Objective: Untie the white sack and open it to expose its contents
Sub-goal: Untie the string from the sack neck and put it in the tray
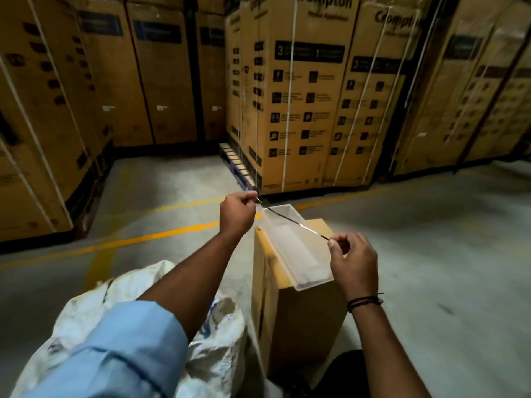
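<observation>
above clear tray (304, 262) on cardboard box (301, 326): you pinch thin dark tie (293, 221) taut, left hand (237, 212) on far end, right hand (355, 259) on near end. tie runs diagonal, far-left to near-right. white sack (94, 308) lies low-left under your left forearm, so left hand nearer. sack mouth hidden, tie probably off it; next reach goes down-left.

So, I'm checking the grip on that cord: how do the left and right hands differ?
The left hand is held farther out, by the clear tray's far end; the right hand is nearer, by its near end. The left arm has a rolled blue sleeve; the right wrist has a dark band. Both pinch an end of the thin dark cord, stretched between them.
</observation>
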`<state>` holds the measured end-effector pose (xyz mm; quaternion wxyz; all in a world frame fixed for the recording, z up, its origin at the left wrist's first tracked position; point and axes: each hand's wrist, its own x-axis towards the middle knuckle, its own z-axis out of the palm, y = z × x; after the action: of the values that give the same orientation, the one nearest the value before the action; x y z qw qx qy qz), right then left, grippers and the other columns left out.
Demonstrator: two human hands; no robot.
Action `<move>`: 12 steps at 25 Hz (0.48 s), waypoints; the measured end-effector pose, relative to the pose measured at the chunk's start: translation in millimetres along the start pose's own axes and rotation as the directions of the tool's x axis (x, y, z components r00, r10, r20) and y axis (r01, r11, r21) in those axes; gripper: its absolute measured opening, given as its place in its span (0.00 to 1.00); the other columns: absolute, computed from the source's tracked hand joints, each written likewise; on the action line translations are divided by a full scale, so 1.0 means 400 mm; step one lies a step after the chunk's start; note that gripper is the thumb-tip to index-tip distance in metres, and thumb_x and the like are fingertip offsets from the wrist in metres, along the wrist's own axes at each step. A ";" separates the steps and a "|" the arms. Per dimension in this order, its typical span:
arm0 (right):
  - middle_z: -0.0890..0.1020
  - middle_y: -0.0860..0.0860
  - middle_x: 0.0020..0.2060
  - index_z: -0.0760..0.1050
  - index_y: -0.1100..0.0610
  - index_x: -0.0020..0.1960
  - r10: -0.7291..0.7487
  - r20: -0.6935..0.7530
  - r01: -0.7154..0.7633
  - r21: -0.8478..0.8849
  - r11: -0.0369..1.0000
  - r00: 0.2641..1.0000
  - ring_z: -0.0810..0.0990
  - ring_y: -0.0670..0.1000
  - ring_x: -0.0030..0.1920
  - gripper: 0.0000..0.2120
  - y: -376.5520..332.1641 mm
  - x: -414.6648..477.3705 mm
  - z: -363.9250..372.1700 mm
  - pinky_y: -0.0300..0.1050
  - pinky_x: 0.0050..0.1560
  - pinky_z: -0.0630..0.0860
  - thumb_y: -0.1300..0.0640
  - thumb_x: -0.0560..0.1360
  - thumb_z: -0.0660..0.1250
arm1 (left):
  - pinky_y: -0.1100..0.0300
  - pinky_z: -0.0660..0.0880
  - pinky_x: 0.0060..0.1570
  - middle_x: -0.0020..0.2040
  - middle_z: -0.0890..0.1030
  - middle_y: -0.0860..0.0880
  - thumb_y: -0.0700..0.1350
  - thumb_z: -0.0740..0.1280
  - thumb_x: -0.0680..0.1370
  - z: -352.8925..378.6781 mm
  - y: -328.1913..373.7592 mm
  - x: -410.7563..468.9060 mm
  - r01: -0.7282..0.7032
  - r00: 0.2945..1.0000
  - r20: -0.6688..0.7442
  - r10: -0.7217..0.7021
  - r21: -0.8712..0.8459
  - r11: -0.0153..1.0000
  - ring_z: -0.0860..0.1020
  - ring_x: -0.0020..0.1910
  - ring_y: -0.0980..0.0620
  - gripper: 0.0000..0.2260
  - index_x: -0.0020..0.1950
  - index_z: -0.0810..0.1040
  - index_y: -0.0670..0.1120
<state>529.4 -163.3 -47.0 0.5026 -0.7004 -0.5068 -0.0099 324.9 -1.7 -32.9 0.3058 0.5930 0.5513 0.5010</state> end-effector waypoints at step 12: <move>0.83 0.48 0.40 0.82 0.50 0.40 0.117 -0.016 -0.111 -0.457 0.882 0.993 0.73 0.55 0.50 0.04 0.067 0.011 0.182 0.52 0.53 0.64 0.52 0.71 0.68 | 0.60 0.72 0.64 0.67 0.80 0.50 0.32 0.66 0.78 0.212 -0.050 0.102 0.011 0.958 0.284 -0.036 0.089 0.996 0.75 0.68 0.50 0.23 0.71 0.77 0.47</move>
<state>514.5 -107.8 -99.3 0.3202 -0.8276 -0.4512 -0.0948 392.3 57.8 -66.8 0.3619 0.6650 0.5299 0.3822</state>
